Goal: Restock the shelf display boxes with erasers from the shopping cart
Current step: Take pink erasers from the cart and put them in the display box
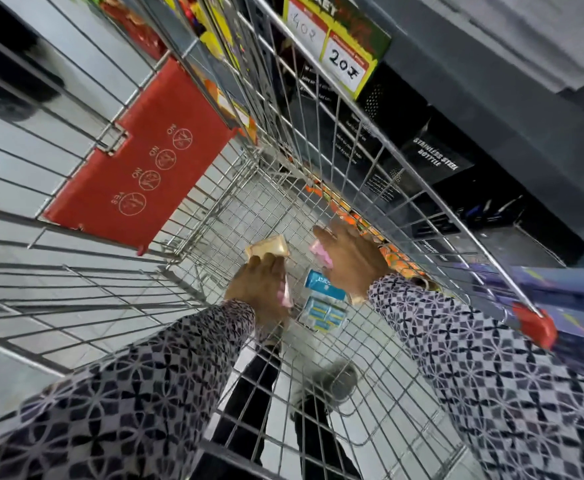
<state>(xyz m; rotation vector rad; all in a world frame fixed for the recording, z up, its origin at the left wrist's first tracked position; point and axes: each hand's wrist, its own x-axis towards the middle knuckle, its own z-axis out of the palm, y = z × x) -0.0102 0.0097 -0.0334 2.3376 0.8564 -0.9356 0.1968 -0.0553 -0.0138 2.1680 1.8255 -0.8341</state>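
Both my arms reach down into a wire shopping cart (214, 216). My left hand (259, 289) grips a cream-coloured eraser pack (268, 247), with something pink at its palm edge. My right hand (349, 261) is closed around a pink eraser pack (321, 252). On the cart floor between the hands lie a blue and white eraser pack (323, 285) and a clear pack of blue erasers (325, 315). The shelf display boxes are out of view.
The red child-seat flap (138, 168) with warning icons hangs on the cart's left side. Orange packets (397, 258) lie along the cart's right wall. Black stainless steel bottle boxes (435, 157) and a price sign (344, 60) fill the shelves beyond. A red handle cap (536, 327) sits at right.
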